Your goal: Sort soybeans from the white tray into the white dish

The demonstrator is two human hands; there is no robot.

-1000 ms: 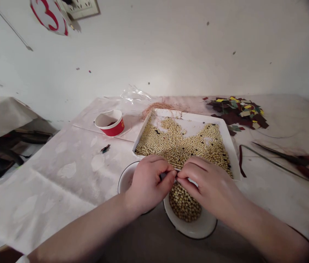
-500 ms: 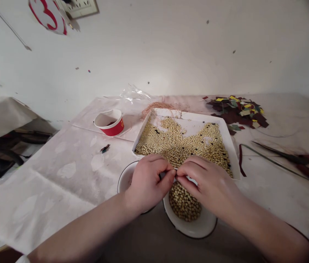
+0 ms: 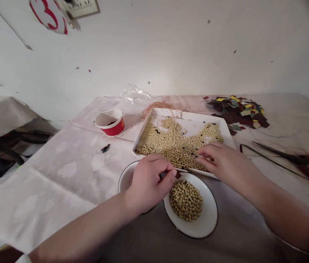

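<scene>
My left hand is closed in a pinch on a small dark red strip, whose end pokes out past the fingertips. It hovers over a white dark-rimmed bowl, which it mostly hides. My right hand is above the front right of a shallow white tray, thumb and forefinger apart, with nothing visible between them. Pale round beads or seeds spread over the tray, a few dark ones among them. Just below the hands, a white dish holds a heap of similar beads.
A red and white paper cup stands left of the tray. Behind it lie clear plastic and copper-coloured threads. Coloured scraps are piled at the back right. Red-handled pliers or cutters and a thin dark strip lie rightward.
My right hand has left my left fingertips and moved up and right over the tray, its fingers parting. The dish of beads now shows more fully. My left hand stays where it was.
</scene>
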